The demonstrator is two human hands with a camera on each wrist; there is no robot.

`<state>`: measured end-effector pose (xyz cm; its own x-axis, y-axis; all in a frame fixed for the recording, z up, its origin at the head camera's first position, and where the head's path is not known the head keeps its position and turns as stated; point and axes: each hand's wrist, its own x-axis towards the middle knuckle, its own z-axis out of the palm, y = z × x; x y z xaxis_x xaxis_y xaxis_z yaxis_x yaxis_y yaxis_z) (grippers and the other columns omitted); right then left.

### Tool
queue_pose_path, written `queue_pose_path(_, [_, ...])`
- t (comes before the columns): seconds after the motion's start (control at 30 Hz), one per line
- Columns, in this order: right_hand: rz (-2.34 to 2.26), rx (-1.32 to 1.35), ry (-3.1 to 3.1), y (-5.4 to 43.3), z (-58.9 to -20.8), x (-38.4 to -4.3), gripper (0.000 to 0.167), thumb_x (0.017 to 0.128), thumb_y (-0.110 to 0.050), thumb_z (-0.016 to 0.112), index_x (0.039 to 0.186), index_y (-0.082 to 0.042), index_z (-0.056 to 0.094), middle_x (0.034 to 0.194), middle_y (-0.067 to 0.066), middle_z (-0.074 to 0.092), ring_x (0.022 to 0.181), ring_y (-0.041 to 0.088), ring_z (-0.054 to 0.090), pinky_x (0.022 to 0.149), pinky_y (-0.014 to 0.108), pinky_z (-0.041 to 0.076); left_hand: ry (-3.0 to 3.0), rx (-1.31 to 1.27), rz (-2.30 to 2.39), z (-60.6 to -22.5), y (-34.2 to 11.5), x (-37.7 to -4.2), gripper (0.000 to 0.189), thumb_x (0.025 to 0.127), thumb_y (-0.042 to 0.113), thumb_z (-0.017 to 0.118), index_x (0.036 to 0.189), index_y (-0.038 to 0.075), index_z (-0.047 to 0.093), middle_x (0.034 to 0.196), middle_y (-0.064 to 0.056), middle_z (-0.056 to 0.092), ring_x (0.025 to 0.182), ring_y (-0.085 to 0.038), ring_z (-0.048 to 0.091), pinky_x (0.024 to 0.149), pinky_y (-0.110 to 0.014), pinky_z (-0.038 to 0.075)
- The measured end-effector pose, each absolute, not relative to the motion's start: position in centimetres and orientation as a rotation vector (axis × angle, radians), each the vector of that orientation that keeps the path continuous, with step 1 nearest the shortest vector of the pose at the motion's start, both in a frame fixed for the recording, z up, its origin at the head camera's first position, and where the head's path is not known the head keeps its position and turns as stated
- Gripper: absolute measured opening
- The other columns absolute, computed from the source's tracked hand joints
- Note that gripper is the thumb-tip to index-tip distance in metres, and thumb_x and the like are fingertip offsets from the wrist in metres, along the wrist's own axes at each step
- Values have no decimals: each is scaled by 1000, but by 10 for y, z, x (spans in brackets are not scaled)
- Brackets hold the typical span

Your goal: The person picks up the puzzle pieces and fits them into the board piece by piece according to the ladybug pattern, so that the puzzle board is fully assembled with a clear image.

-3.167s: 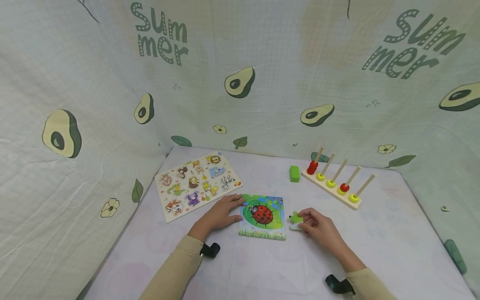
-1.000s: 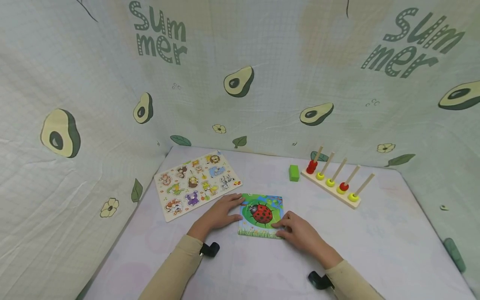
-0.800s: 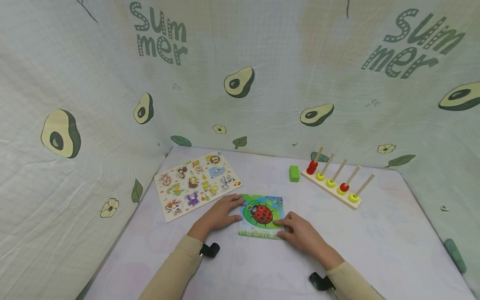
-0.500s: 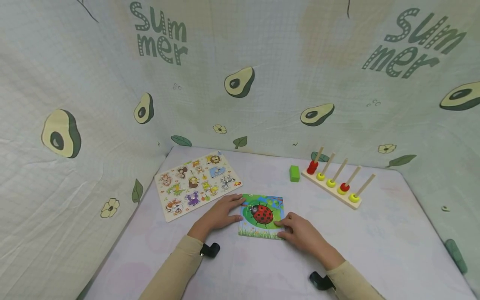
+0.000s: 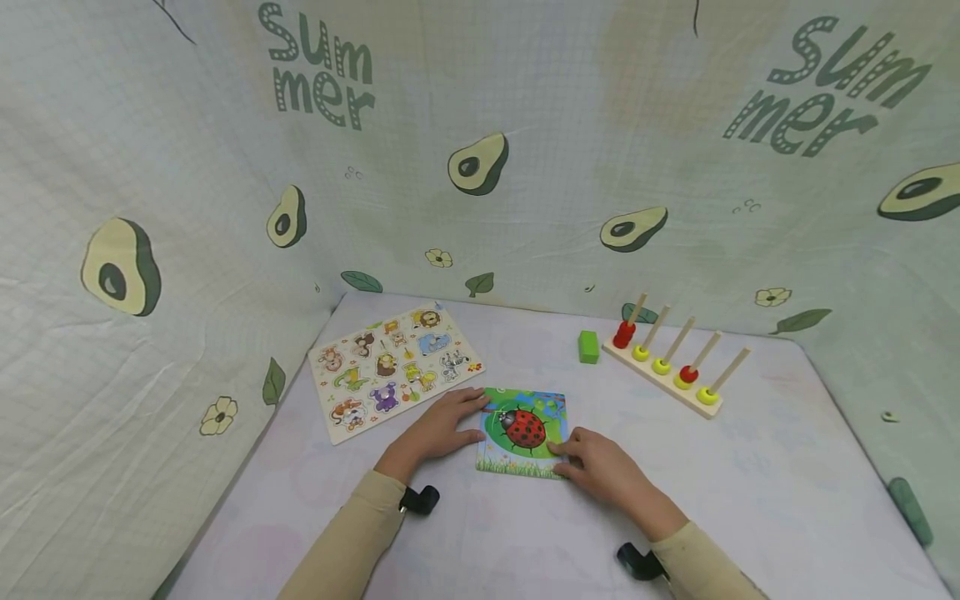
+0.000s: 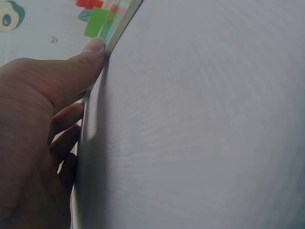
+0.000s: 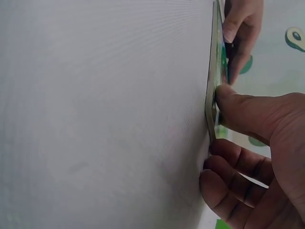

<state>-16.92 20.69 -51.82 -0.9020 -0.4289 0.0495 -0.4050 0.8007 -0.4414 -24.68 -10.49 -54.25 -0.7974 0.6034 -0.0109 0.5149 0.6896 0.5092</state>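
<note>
A square ladybug jigsaw puzzle (image 5: 523, 428) lies flat on the table with its picture up. My left hand (image 5: 441, 427) rests against its left side, fingertips at the upper left corner and thumb at the edge. At the lower right part of the puzzle, my right hand (image 5: 600, 472) presses with its index finger on the green area, the thumb at the lower right corner. In the right wrist view, the thumb (image 7: 228, 98) touches the puzzle's rim while the other fingers bend loosely beside it on the tabletop. The right fingers cover part of that corner.
An animal peg puzzle board (image 5: 397, 367) lies behind the left hand. A green block (image 5: 588, 347) stands at the back, beside a wooden stacker (image 5: 663, 373) with upright pegs and red and yellow rings. A printed cloth (image 5: 555, 125) hangs behind the table.
The right hand moved left with a green puzzle piece, which now sits in the puzzle's lower right area under its fingers. Over the last second both hands stayed nearly still.
</note>
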Motion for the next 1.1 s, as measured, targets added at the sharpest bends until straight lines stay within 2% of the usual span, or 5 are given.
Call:
queue_pose_path(0.53, [-740, -622, 2943, 205, -520, -168, 29, 90, -24, 79, 117, -15, 76, 84, -12, 51, 72, 4, 44, 61, 24, 41, 2722, 899, 726, -544, -105, -248, 67, 98, 44, 67, 156, 19, 44, 163, -1, 35, 151, -26, 28, 123, -46, 27])
queue_pose_path(0.93, [-778, -610, 2929, 208, -519, -168, 28, 91, -22, 78, 119, -17, 75, 84, -11, 50, 72, 5, 44, 62, 25, 42, 2713, 927, 740, -541, -104, -249, 67, 98, 41, 67, 155, 16, 44, 163, -4, 36, 151, -29, 29, 123, -48, 27])
queue_pose_path(1.1, [-817, -590, 2916, 212, -525, -168, 33, 91, -22, 77, 123, -18, 73, 86, -13, 51, 74, 3, 46, 64, 25, 45, 2714, 934, 737, -543, -104, -249, 68, 98, 42, 67, 156, 16, 44, 163, -3, 35, 151, -29, 29, 123, -48, 27])
